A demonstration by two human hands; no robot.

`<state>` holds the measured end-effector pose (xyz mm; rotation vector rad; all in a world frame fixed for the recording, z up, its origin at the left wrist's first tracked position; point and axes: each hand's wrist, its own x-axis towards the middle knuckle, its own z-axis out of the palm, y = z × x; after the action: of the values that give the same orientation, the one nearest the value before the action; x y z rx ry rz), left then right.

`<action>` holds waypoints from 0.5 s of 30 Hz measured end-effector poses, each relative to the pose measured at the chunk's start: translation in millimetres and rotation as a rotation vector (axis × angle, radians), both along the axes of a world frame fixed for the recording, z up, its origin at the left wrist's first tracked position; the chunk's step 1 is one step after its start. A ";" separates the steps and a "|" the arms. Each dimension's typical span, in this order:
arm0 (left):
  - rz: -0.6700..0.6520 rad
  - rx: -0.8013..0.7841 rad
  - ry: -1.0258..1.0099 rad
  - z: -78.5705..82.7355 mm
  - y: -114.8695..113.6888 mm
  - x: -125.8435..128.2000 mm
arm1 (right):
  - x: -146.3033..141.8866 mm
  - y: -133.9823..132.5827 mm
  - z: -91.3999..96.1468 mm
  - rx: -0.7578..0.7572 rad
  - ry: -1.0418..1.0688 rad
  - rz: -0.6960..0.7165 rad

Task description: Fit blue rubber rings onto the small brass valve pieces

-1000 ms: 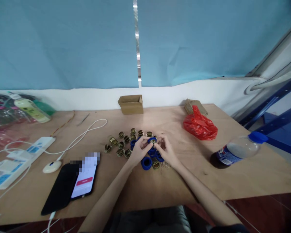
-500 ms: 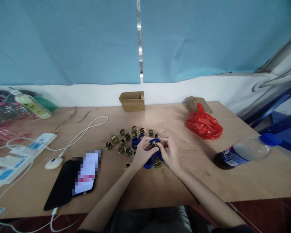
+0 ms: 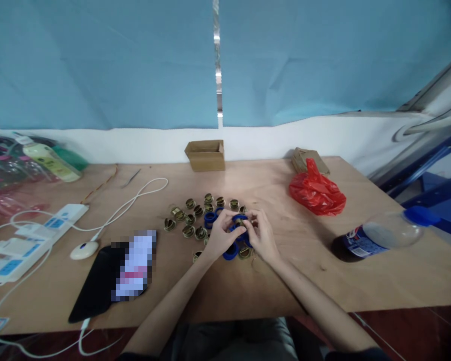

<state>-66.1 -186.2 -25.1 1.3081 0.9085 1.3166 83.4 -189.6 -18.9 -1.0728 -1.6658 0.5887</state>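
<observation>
My left hand (image 3: 221, 233) and my right hand (image 3: 262, 234) meet over the middle of the wooden table (image 3: 248, 286). Together their fingertips pinch a small brass fitting with a blue ring (image 3: 239, 221) around it. Under and beside the hands lie more blue rings (image 3: 230, 251) and one (image 3: 209, 217) at the left. Several loose brass fittings (image 3: 190, 218) are scattered just left and beyond my left hand.
A small open cardboard box (image 3: 205, 155) stands at the table's back edge. A red plastic bag (image 3: 317, 193) lies to the right, a plastic bottle (image 3: 379, 234) on its side further right. A phone (image 3: 133, 265), white mouse (image 3: 83, 249), power strip (image 3: 33, 240) and cables lie left.
My hands have stayed together over the pile, working the brass fitting and blue ring between the fingertips. The view has shifted slightly; nothing else on the table moved.
</observation>
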 end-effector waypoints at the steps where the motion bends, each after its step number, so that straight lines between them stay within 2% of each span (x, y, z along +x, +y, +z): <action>1: 0.003 0.007 0.014 0.3 -0.2 -0.6 | 0.1 -0.1 0.3 0.002 -0.009 0.007; 7: 0.007 0.078 0.136 8.1 -2.8 -4.5 | -2.8 -5.1 1.1 0.010 -0.069 0.050; 11: 0.014 0.095 0.124 12.4 -0.9 -8.3 | -5.3 -9.7 4.0 0.034 -0.091 0.064; 15: 0.002 0.096 0.097 13.5 1.8 -12.9 | -2.6 -7.8 9.8 -0.049 0.007 0.068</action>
<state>-79.0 -184.4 -11.6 1.4564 0.9231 1.3215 80.8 -197.4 -9.1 -1.0514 -1.6950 0.6799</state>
